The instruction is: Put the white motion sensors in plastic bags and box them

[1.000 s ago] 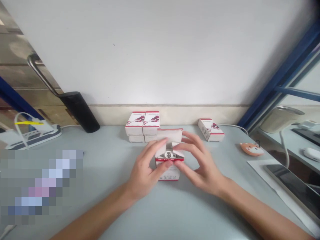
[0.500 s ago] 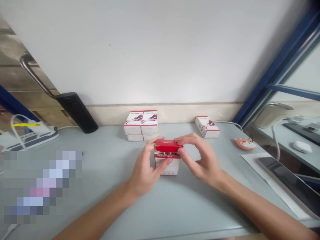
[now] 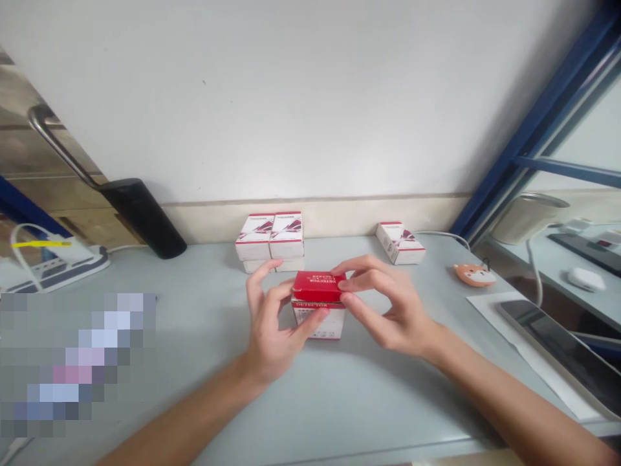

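A small red and white cardboard box (image 3: pixel 328 323) marked "DETECTOR" stands upright on the grey table in front of me. Its red lid flap (image 3: pixel 317 285) is folded nearly down over the top, with a thin gap along the front edge. My left hand (image 3: pixel 274 327) grips the box from the left, thumb on the front face and the index finger lifted away. My right hand (image 3: pixel 385 301) pinches the right end of the red flap between thumb and fingers. Whatever lies inside the box is hidden.
Stacked white and red boxes (image 3: pixel 269 236) stand at the back by the wall. Another box (image 3: pixel 402 243) lies right of them. Around are a black cylinder (image 3: pixel 145 217), a power strip (image 3: pixel 72 268), an orange animal-shaped item (image 3: pixel 474 274) and a dark flat device (image 3: pixel 557 349) on white paper.
The red flap has come down closer onto the box, hiding the opening. My left index finger has lifted off the top. The view has shifted slightly.
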Demonstrator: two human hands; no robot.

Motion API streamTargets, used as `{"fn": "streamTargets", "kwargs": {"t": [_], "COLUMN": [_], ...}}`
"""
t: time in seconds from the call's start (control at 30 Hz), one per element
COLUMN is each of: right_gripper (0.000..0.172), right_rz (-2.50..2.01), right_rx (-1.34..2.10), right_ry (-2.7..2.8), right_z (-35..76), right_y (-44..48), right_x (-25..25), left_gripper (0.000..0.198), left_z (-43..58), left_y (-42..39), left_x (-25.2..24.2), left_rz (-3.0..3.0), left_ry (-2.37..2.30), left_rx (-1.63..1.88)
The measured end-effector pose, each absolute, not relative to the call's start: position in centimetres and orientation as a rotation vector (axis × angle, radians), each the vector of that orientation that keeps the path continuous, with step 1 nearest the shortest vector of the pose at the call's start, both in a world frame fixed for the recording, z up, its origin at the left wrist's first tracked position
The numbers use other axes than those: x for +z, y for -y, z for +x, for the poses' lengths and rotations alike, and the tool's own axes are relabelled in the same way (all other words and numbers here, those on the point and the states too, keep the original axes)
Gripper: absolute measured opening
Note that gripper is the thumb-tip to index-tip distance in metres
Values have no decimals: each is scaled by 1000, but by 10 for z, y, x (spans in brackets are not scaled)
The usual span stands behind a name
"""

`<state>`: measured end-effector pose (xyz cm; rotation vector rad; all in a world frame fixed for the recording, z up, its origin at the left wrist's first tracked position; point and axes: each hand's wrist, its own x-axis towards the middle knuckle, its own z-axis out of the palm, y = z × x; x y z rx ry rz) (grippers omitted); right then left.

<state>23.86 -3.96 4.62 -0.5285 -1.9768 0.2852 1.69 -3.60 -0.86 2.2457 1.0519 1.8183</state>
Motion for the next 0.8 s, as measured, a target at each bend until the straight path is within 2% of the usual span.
{"fn": "streamTargets", "kwargs": {"t": [0.07, 0.23, 0.4, 0.47, 0.57, 0.7, 0.73, 0.8], "right_gripper": [17, 14, 9, 14, 37, 103, 113, 120], "right_rz": [-544, -572, -558, -562, -620, -847, -884, -913], "right_rx": [299, 271, 204, 174, 157, 394, 492, 608], "right_ry": [1974, 1934, 2038, 2077, 2100, 2213, 2234, 2229], "right_z": [239, 241, 246, 247, 245, 240, 240, 239], "right_y": [39, 36, 38, 38, 35, 28, 26, 22], "right_x": [46, 43, 46, 45, 35, 10, 5, -1], "left_gripper": [33, 61, 50, 47, 37, 14, 13, 16], "left_z": [20, 25, 15, 11, 10, 12, 12, 11], "left_y": [36, 36, 35, 32, 24, 11, 8, 3], "left_x": [-7, 4, 1, -3, -6, -6, -6, -7], "left_rz": [2191, 1984, 2247, 2266, 2144, 1798, 1731, 1665], "left_ry": [-1028, -640, -734, -720, -737, -915, -957, -1012], "left_rx": [1817, 1848, 1627, 1578, 1633, 1799, 1785, 1692]}}
